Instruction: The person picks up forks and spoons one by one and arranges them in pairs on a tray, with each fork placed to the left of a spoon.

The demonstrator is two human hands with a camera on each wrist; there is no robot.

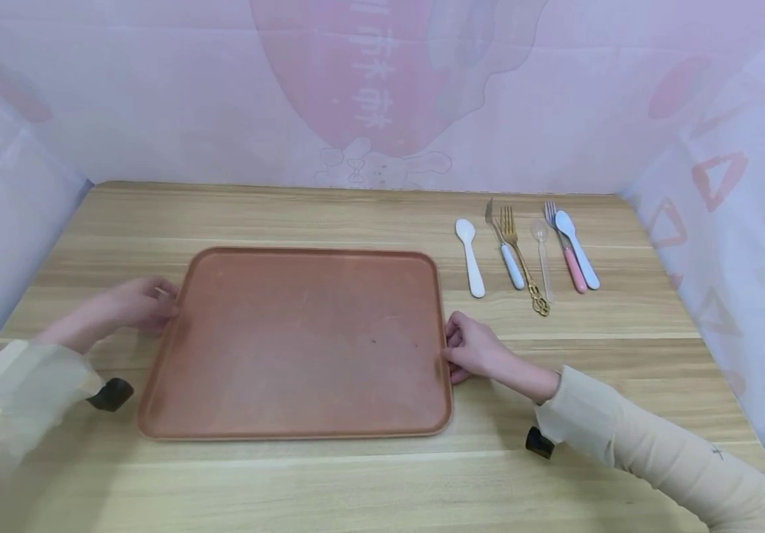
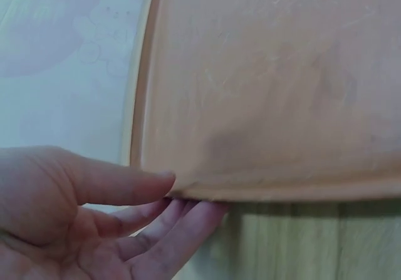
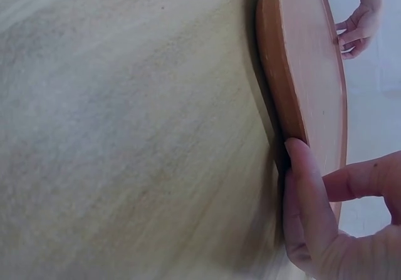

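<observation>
Tray [image 1: 302, 340]: one, two hands' grip.

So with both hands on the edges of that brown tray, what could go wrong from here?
The left hand and right hand hold the tray only by its rims, fingertips tucked under the edge, so it might slip or tip if lifted unevenly. The cutlery row lies close beyond the right rim; sliding the tray that way could knock the pieces askew.
</observation>
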